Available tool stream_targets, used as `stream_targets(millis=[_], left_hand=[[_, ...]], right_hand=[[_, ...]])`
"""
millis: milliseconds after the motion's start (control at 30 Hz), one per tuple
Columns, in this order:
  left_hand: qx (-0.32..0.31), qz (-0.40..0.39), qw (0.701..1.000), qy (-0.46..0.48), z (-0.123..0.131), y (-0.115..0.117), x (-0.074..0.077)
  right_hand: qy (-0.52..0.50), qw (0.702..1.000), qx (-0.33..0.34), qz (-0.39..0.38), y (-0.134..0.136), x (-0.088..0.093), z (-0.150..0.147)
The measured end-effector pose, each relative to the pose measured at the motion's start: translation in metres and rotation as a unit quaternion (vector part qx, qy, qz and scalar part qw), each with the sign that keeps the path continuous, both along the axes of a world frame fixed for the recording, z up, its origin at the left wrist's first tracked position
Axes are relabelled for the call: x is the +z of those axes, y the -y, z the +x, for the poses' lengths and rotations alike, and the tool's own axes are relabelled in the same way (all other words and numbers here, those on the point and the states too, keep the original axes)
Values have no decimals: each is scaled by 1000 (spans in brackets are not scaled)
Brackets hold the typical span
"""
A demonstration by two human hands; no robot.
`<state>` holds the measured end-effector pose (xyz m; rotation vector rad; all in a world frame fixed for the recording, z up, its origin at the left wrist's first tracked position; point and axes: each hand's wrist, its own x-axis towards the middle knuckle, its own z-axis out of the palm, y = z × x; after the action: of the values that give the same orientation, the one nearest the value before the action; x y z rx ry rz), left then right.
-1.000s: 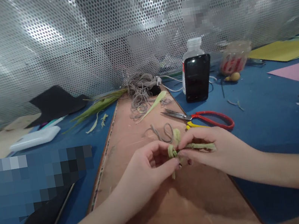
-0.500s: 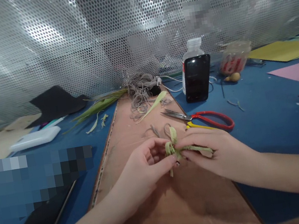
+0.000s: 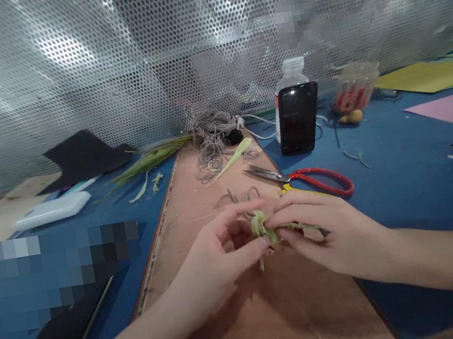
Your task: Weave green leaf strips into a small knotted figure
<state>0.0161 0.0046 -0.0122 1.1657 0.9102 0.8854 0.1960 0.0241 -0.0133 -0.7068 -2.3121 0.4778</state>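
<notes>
Pale green leaf strips point(image 3: 260, 226), looped and woven together, are held between my two hands above a reddish-brown board point(image 3: 251, 326). With thumb and fingers my left hand point(image 3: 222, 250) pinches the looped left part, its index finger stretched over the top. My right hand point(image 3: 326, 228) grips the strips' right end, which runs back under its fingers. A short end hangs below the left thumb. Just beyond the hands lie red-handled scissors point(image 3: 325, 179), blades pointing left, and a yellow-handled tool point(image 3: 294, 188) partly hidden by the right hand.
A tangle of grey cord point(image 3: 214, 131) and a pale leaf point(image 3: 231, 160) lie at the board's far end. Behind the scissors a black phone point(image 3: 299, 120) leans on a bottle point(image 3: 293, 67). Green leaves point(image 3: 151, 158) and a white case point(image 3: 54, 209) rest left; coloured sheets point(image 3: 427, 77) are at right.
The strip that stuck up between my hands is now folded down onto the loops. My left index finger has stretched rightward over it. Both hands keep their hold in nearly the same place.
</notes>
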Motion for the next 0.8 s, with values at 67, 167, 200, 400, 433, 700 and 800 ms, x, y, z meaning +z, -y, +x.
stream_targets(millis=[67,167,200,400,433,700,800], left_hand=[[-8,-3,1000,-28,0,0,1],[6,-12,998,-56,0,1,3],[12,-13,998,-60,0,1,3],[19,7,998,-61,-2,0,0],[21,9,998,-60,-2,-1,-1],[22,4,998,-65,-3,-1,3],[9,-6,998,-65,-2,1,4]], right_hand=[[-3,1000,-2,-12,1,-1,1],[-1,999,-20,-44,3,-2,1],[-3,998,-27,-56,4,-2,1],[-65,972,-28,-226,7,7,0],[-81,961,-17,-264,6,8,0],[-98,949,21,-299,1,12,0],[-76,965,7,-249,-1,11,-2]])
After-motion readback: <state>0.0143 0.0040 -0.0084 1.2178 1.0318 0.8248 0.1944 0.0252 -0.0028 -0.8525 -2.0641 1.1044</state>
